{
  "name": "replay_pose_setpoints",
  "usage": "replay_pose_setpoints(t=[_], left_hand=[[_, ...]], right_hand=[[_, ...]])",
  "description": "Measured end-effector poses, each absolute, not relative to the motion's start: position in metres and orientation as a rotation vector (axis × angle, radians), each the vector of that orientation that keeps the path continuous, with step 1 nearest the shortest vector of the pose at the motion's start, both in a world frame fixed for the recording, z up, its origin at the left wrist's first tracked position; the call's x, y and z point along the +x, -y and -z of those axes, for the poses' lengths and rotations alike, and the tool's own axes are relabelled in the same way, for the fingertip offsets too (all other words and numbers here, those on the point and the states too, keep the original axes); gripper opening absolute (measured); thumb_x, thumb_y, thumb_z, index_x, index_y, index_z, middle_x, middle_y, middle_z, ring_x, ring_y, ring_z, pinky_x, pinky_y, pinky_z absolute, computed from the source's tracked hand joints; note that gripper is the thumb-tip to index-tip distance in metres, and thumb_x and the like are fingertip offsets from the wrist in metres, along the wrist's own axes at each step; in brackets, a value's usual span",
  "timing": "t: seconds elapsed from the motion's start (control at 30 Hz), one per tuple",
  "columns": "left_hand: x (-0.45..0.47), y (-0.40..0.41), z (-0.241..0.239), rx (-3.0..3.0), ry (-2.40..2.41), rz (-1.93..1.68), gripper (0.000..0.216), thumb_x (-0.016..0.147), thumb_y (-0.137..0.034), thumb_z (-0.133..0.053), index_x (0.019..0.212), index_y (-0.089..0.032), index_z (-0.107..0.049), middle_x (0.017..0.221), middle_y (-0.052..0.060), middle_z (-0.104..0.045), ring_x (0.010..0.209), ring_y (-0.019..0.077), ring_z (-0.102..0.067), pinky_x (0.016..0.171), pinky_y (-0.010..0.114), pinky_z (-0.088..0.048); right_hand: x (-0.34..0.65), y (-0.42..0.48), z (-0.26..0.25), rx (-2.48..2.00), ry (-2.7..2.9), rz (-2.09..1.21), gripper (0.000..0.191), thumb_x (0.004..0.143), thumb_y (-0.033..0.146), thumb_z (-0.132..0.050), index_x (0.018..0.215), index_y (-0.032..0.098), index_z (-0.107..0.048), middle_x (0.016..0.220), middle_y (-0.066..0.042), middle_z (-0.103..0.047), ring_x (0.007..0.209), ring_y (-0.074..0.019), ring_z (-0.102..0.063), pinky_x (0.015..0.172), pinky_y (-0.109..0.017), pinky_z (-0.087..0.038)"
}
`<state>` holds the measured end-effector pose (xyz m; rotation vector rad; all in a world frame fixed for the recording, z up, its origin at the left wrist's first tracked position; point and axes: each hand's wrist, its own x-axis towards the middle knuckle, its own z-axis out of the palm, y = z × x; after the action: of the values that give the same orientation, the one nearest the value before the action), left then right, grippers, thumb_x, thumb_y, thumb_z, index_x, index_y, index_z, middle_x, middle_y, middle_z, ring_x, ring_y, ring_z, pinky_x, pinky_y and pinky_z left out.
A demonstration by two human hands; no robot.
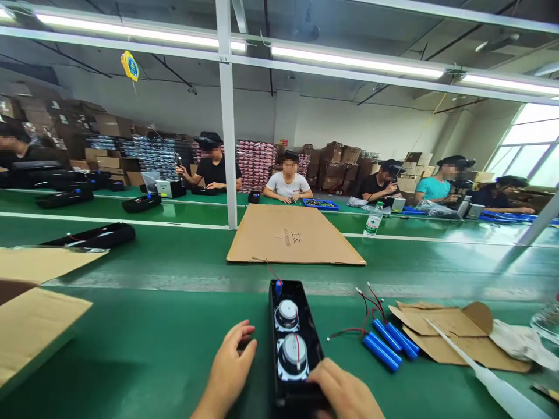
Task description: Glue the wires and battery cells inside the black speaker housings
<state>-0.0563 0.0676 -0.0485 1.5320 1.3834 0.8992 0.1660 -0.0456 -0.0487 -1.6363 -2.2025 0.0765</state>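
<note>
Centrally placed on green table (131, 349): black speaker case (293, 343), lying lengthwise away from the wearer, open side up, two round speakers (291, 356) visible inside, red wire trailing from far end. Left hand (229, 366) resting against left wall of case, fingers loosely curled, thumb touching the edge; not closed around anything. Right hand (345, 390) lying on near right corner of case, fingers bent over the rim, pressing rather than clamping. Hands apart, case between them. Just right of case: blue batteries (388, 343) with red and black leads, flat on table. Further right: cardboard scraps (454, 337) and white glue bottle (493, 384). Beyond: large cardboard sheet (292, 235). Seated workers along far table.
</note>
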Motion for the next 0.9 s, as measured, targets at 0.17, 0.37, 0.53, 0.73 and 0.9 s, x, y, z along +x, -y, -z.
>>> replay_pose_setpoints(t=[0.17, 0.37, 0.53, 0.73, 0.9], left_hand=[[-0.055, -0.075, 0.054, 1.579, -1.402, -0.853, 0.045, 0.069, -0.043, -0.046, 0.101, -0.016, -0.063, 0.13, 0.011, -0.052, 0.107, 0.0238, -0.057, 0.1, 0.043, -0.046], [-0.058, -0.075, 0.062, 1.541, -1.445, -0.965, 0.038, 0.069, -0.04, -0.044, 0.093, -0.018, -0.064, 0.123, 0.01, -0.058, 0.09, 0.0197, -0.061, 0.08, 0.036, -0.053], [-0.059, -0.079, 0.066, 1.62, -1.454, -0.914, 0.037, 0.07, -0.035, -0.046, 0.098, -0.019, -0.065, 0.122, 0.008, -0.059, 0.093, 0.0197, -0.062, 0.081, 0.033, -0.054], [-0.059, -0.073, 0.052, 1.684, -1.407, -0.856, 0.036, 0.075, -0.024, -0.041, 0.1, -0.017, -0.066, 0.121, 0.01, -0.06, 0.114, 0.0218, -0.054, 0.105, 0.041, -0.041], [-0.058, -0.055, 0.048, 1.835, -1.396, -0.79, 0.024, 0.072, -0.021, -0.049, 0.075, -0.021, -0.073, 0.102, 0.007, -0.069, 0.102, 0.0221, -0.059, 0.098, 0.041, -0.044]], right_hand=[[0.17, -0.091, 0.001, -1.84, 1.884, -0.292, 0.035, 0.079, 0.012, -0.057, 0.113, 0.02, -0.055, 0.118, -0.007, -0.06, 0.112, -0.0217, -0.056, 0.099, -0.033, -0.043], [0.142, -0.216, 0.005, -1.923, 1.828, -0.329, 0.061, 0.083, 0.004, -0.043, 0.14, -0.003, -0.022, 0.15, -0.029, -0.014, 0.137, -0.0299, -0.028, 0.111, -0.044, -0.029], [0.086, -0.157, 0.023, -1.64, 2.196, -0.48, 0.066, 0.078, 0.008, -0.051, 0.141, 0.004, -0.031, 0.151, -0.017, -0.023, 0.138, -0.0237, -0.026, 0.114, -0.033, -0.025], [0.089, -0.063, 0.058, -1.468, 2.439, -0.545, 0.072, 0.067, 0.006, -0.047, 0.138, 0.005, -0.037, 0.146, -0.015, -0.035, 0.135, -0.0242, -0.031, 0.112, -0.041, -0.03], [0.109, -0.046, 0.12, -1.154, 2.382, 0.1, 0.047, 0.077, 0.014, -0.045, 0.122, 0.009, -0.058, 0.124, -0.019, -0.057, 0.113, -0.0324, -0.056, 0.087, -0.05, -0.054]])
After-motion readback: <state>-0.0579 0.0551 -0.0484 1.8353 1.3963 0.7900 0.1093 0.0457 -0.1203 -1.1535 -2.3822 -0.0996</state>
